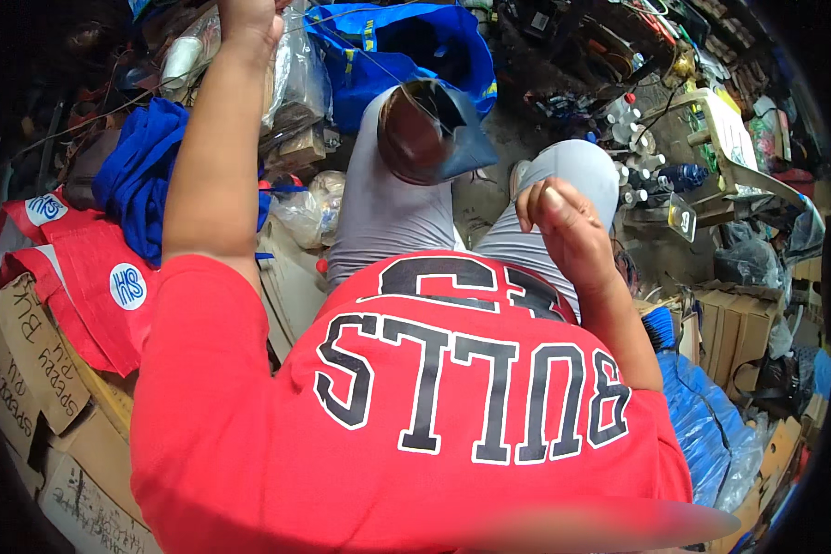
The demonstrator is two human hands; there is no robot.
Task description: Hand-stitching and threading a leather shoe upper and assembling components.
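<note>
Has a dark shoe-like item (pixel 425 134) over the left knee (pixel 369 175), probably for lap support. Holds the left hand (pixel 252 20) high, cropped at the top; cannot tell finger opening or grip. Curls the right hand (pixel 568 222) nearly closed near the right knee (pixel 580 164), with nothing visible in its fingers.

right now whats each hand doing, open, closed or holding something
Left hand: cannot tell, cut off by frame.
Right hand: curled closed, nothing visibly held.
</note>
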